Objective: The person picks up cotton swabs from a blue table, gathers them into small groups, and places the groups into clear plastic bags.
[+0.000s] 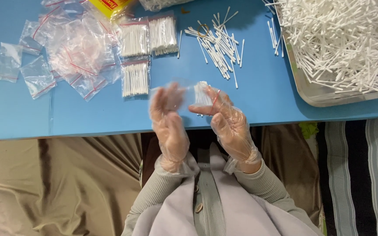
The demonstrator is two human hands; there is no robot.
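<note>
From the head camera, the gloved left hand (168,120) and the gloved right hand (226,119) both pinch a small clear bag of cotton swabs (201,95) above the blue table (259,94), near three filled bags (147,50), loose swabs (217,41) and a metal tray (324,97).

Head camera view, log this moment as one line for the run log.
left hand: on small clear bag | right hand: holds bag with cotton swabs | filled bags on blue table | tray of loose swabs
</note>
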